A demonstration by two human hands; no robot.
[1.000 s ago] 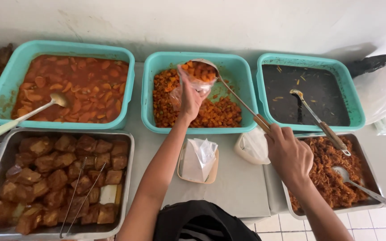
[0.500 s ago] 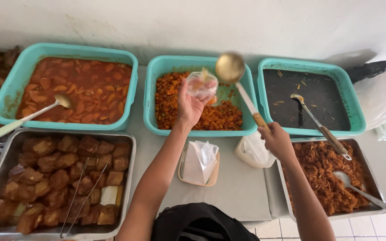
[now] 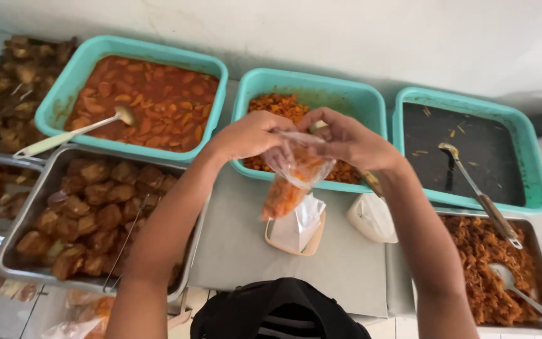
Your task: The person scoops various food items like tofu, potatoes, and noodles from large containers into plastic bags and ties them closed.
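Clear plastic bag of orange food, pinched at its mouth by left hand and right hand, held over near edge of middle teal tub.

Both hands closed on bag top, fingers meeting; bag hanging below, partly hiding tub's front wall and small tan dish of folded plastic on grey counter. Inside middle tub: orange chopped food, mostly covered by hands. Left of middle tub: teal tub of red stew with metal ladle. Right of it: teal tub of dark liquid with spoon. Nearer left: steel tray of brown chunks with tongs. Nearer right: steel tray of shredded brown food, spoon resting in it; white plastic bag just beside tan dish.
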